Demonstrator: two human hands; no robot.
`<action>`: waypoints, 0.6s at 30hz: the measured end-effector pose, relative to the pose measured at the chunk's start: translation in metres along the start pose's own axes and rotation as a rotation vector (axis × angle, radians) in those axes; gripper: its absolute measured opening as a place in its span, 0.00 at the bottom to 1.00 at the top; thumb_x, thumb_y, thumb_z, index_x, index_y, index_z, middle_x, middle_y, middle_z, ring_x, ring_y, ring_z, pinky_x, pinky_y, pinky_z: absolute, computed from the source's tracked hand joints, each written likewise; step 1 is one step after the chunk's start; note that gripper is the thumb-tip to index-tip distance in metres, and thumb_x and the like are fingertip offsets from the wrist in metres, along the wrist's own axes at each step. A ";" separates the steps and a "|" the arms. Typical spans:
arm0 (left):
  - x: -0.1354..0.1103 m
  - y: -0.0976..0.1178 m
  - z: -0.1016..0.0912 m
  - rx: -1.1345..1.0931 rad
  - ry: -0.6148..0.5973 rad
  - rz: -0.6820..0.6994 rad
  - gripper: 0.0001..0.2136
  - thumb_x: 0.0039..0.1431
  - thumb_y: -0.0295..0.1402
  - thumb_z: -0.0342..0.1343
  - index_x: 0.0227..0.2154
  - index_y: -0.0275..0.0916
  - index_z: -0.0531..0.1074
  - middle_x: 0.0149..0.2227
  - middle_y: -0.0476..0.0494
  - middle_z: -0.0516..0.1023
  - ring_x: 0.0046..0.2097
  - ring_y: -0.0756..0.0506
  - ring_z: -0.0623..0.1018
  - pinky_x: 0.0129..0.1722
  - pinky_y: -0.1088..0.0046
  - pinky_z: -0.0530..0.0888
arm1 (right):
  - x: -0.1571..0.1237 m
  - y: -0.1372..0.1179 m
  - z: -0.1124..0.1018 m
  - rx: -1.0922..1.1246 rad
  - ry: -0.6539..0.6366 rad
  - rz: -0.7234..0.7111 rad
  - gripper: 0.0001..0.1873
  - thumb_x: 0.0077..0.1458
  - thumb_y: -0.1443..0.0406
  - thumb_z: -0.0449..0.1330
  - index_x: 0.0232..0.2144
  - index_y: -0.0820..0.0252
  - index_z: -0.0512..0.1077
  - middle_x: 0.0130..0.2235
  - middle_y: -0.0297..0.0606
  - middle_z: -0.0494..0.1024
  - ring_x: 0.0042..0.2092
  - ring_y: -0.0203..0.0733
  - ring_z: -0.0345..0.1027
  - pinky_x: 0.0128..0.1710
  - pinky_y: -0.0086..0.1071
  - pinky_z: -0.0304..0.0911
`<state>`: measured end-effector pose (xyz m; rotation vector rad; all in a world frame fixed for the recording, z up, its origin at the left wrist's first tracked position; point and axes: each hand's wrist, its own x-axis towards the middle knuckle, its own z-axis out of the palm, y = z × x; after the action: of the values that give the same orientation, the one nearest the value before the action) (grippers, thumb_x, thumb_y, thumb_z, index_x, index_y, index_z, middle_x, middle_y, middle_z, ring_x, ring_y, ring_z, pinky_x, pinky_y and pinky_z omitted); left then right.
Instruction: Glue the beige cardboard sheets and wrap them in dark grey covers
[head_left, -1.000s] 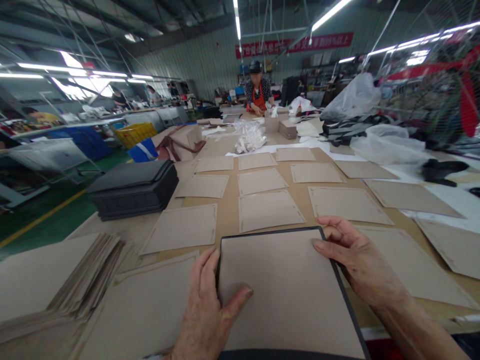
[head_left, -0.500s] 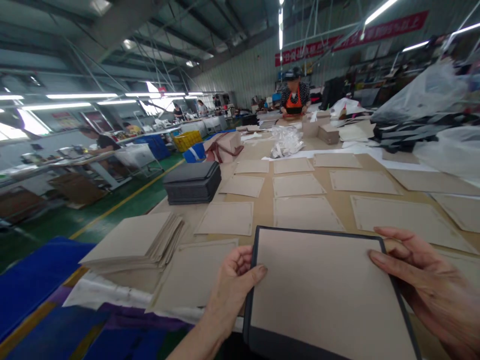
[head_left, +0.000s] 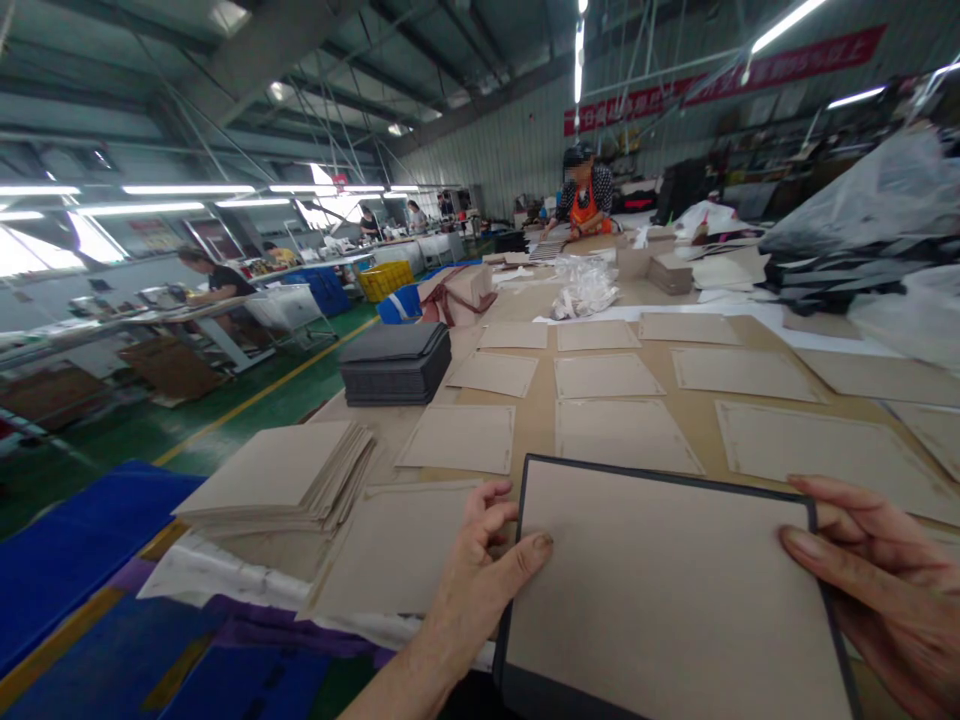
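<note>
I hold a large flat board, beige on top with a dark rim, lifted slightly off the table in front of me. My left hand grips its left edge, thumb on top and fingers under. My right hand grips its right edge the same way. Beneath and beyond the board, several beige cardboard sheets lie in rows on the brown table.
A loose stack of beige sheets sits at my left. A pile of dark boards stands further left. Dark stacks and plastic bags crowd the right. A person in an orange apron works at the far end. Blue material lies low left.
The view has swung left and the board has come up off the table. My left hand went from flat beside it to gripping its edge; my right hand stayed on the right edge.
</note>
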<state>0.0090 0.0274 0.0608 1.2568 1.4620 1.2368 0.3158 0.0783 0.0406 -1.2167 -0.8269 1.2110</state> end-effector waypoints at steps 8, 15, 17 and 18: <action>-0.009 0.012 0.009 -0.620 -0.144 -0.336 0.16 0.50 0.43 0.68 0.37 0.36 0.81 0.30 0.41 0.83 0.29 0.46 0.80 0.32 0.71 0.76 | -0.011 -0.008 0.009 -0.018 0.008 0.034 0.29 0.29 0.57 0.78 0.38 0.43 0.78 0.28 0.35 0.66 0.27 0.37 0.65 0.24 0.25 0.66; -0.001 0.016 0.010 -0.654 -0.039 -0.332 0.15 0.45 0.39 0.71 0.34 0.35 0.81 0.28 0.41 0.83 0.26 0.44 0.81 0.28 0.71 0.77 | -0.019 -0.024 0.029 0.146 -0.087 0.189 0.29 0.29 0.59 0.78 0.39 0.49 0.78 0.35 0.40 0.78 0.29 0.47 0.73 0.24 0.34 0.71; 0.002 0.023 0.008 -0.632 0.005 -0.330 0.15 0.44 0.37 0.71 0.34 0.35 0.81 0.28 0.42 0.84 0.26 0.45 0.81 0.28 0.72 0.78 | -0.019 -0.029 0.033 0.178 -0.170 0.242 0.21 0.35 0.58 0.77 0.35 0.53 0.78 0.32 0.39 0.79 0.28 0.44 0.73 0.24 0.31 0.70; 0.004 0.026 0.007 -0.617 0.027 -0.333 0.14 0.44 0.37 0.72 0.34 0.35 0.81 0.28 0.42 0.84 0.26 0.45 0.81 0.27 0.72 0.78 | -0.018 -0.031 0.034 0.175 -0.210 0.247 0.18 0.38 0.57 0.76 0.32 0.55 0.78 0.30 0.38 0.79 0.27 0.41 0.73 0.23 0.29 0.69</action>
<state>0.0199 0.0325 0.0849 0.5612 1.1182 1.3310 0.2873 0.0717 0.0804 -1.0824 -0.7187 1.5987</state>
